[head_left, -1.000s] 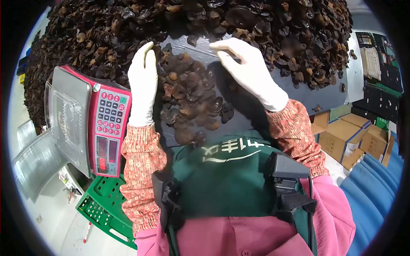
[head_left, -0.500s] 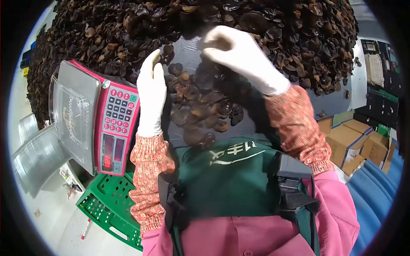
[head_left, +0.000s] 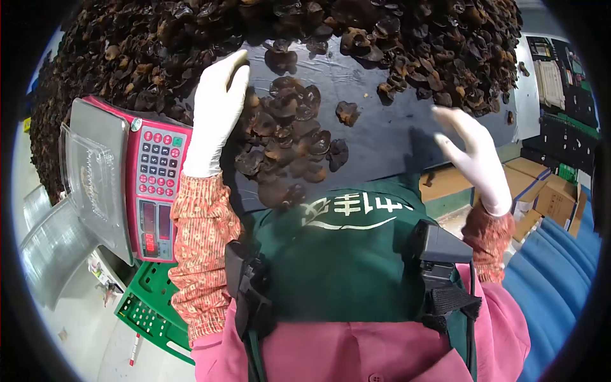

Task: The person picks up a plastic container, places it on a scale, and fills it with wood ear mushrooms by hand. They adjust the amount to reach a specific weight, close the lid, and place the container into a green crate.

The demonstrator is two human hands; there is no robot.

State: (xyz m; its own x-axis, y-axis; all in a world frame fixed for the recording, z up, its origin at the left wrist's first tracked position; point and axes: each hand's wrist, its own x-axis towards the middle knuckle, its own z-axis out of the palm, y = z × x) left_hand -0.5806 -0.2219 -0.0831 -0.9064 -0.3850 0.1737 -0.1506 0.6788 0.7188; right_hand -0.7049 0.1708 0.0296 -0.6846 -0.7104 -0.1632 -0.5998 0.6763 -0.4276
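Observation:
My left hand [head_left: 219, 108], in a white glove, stands at the left edge of a loose cluster of dark brown wood ear mushrooms [head_left: 283, 127]. Its thumb and fingers are apart, and nothing shows between them. Over the right side of the dark table [head_left: 394, 137], near its front edge, my right hand [head_left: 471, 153] is also gloved, its fingers spread and slightly blurred. A small dark piece [head_left: 429, 179] shows below and left of that hand, by the apron. One single wood ear mushroom [head_left: 347, 113] lies apart from the cluster.
A big heap of wood ear mushrooms [head_left: 146, 51] runs along the back. Left of my left arm stands a red scale [head_left: 159, 162] with a clear plastic tray [head_left: 95, 184] on its platform. A green crate [head_left: 153, 312] sits below it. Cardboard boxes [head_left: 554, 197] are at the right.
My right hand has swung from the heap to the right and toward me, its fingers now spread. My left hand has shifted slightly up and left. More bare table shows between heap and cluster.

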